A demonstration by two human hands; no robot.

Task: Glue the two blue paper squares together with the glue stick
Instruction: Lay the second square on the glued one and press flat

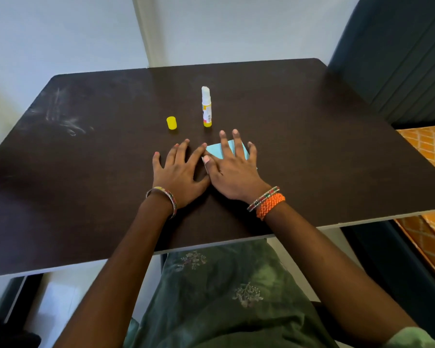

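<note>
Blue paper squares point(217, 149) lie flat on the dark table point(86, 172), pinned beneath the spread, flattened fingers of the right hand point(232, 172); whether one sheet or two lie stacked cannot be told. Left hand point(177, 172) rests palm-down just beside it, fingers splayed, grasping nothing, its forefinger touching the paper's near-left corner. Beyond the fingertips the glue stick point(206, 108) stands upright, uncapped; its yellow cap point(171, 123) sits apart, further left.

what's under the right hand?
Light blue paper lies flat on the table beneath the right hand. The hand covers most of it, so whether it is one sheet or two stacked cannot be seen.
</note>
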